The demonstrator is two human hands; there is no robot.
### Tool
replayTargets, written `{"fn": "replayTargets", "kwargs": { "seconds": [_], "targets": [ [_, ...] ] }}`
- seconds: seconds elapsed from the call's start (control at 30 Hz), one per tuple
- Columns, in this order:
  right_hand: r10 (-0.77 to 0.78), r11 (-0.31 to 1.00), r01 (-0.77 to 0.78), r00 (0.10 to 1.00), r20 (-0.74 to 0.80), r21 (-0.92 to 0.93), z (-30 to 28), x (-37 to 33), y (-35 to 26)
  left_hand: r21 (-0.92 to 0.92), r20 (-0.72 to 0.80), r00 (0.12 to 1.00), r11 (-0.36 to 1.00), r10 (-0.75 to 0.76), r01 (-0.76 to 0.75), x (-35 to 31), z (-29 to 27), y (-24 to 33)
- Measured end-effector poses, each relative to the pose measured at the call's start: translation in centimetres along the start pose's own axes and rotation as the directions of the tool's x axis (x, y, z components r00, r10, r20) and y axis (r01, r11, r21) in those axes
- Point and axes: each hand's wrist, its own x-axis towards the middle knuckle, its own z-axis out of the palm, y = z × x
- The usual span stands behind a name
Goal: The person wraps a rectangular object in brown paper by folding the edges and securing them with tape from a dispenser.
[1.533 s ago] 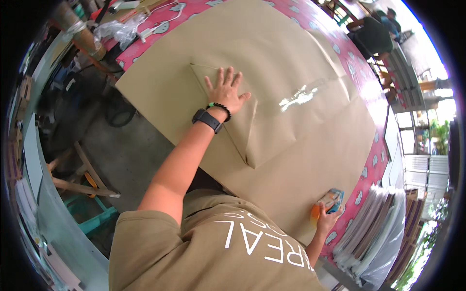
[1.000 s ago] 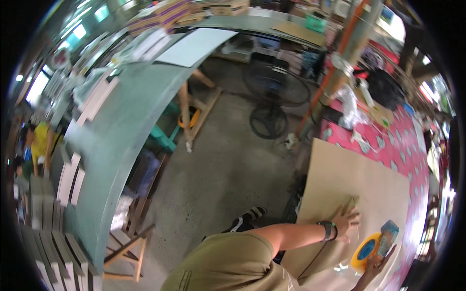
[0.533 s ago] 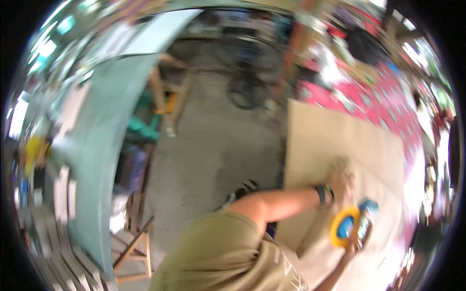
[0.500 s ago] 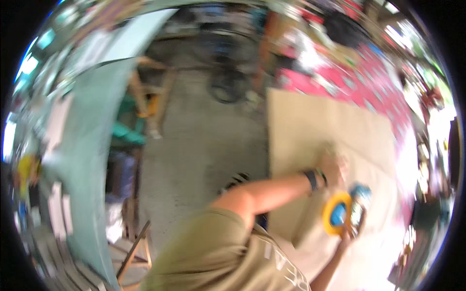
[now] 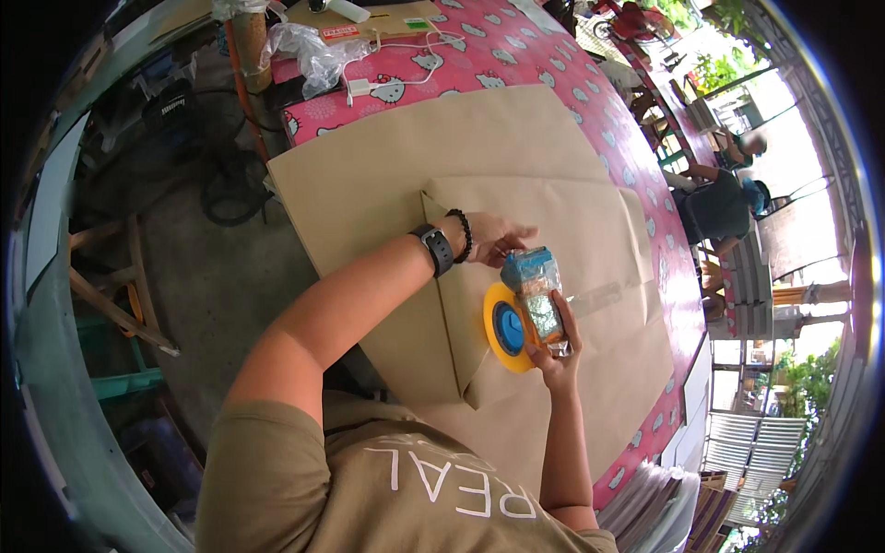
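Note:
My right hand (image 5: 557,343) is wrapped around a tape dispenser (image 5: 536,290) with a yellow ring, a blue hub and a blue end. At that blue end is my left hand (image 5: 498,238), its fingers apart, one stretched out and the others partly curled. Whether it touches the dispenser or a tape end, I cannot tell. Beneath both hands lies a flat, box-shaped parcel (image 5: 572,221) folded in brown paper, with a strip of tape (image 5: 604,295) across its top. It rests on a larger brown paper sheet (image 5: 369,161).
A pink patterned tablecloth (image 5: 489,51) covers the table. On its far left are a crumpled clear plastic bag (image 5: 304,55), a white cable (image 5: 406,78) and a cardboard piece (image 5: 387,23). Left stand a wooden frame (image 5: 138,286) and a green panel (image 5: 101,461). People (image 5: 724,207) sit far right.
My view has swung right, bringing the table to the middle. My left hand has come to the blue end of the tape dispenser, which stays in my right hand.

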Motion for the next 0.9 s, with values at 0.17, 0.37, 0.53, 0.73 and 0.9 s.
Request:
{"fn": "replayTargets", "kwargs": {
  "seconds": [0.17,0.37,0.53,0.73,0.9],
  "targets": [
    [0.056,0.997,-0.054,0.998,0.038,-0.052,0.4,1.2,-1.0,0.529,-0.196,0.936,0.835,0.294,-0.151,1.9,-0.8,-1.3],
    [0.297,0.952,-0.283,0.947,0.127,-0.117,-0.2,3.4,-3.1,0.942,-0.258,0.641,0.337,0.723,-0.001,1.3,-6.9,6.6],
    [0.538,0.806,-0.48,0.838,0.09,-0.347,-0.3,4.9,-3.8,0.969,-0.096,0.66,0.22,0.745,-0.108,3.1,-8.9,3.2],
    [0.598,0.726,-0.518,0.8,0.043,-0.454,-0.2,5.1,-4.0,0.994,-0.093,0.553,0.041,0.828,0.105,2.1,-5.1,0.3],
    [0.669,0.671,-0.57,0.741,0.057,-0.474,-0.1,6.2,-3.8,0.974,-0.097,0.636,-0.059,0.765,0.22,1.7,-4.6,0.7]
  ]
}}
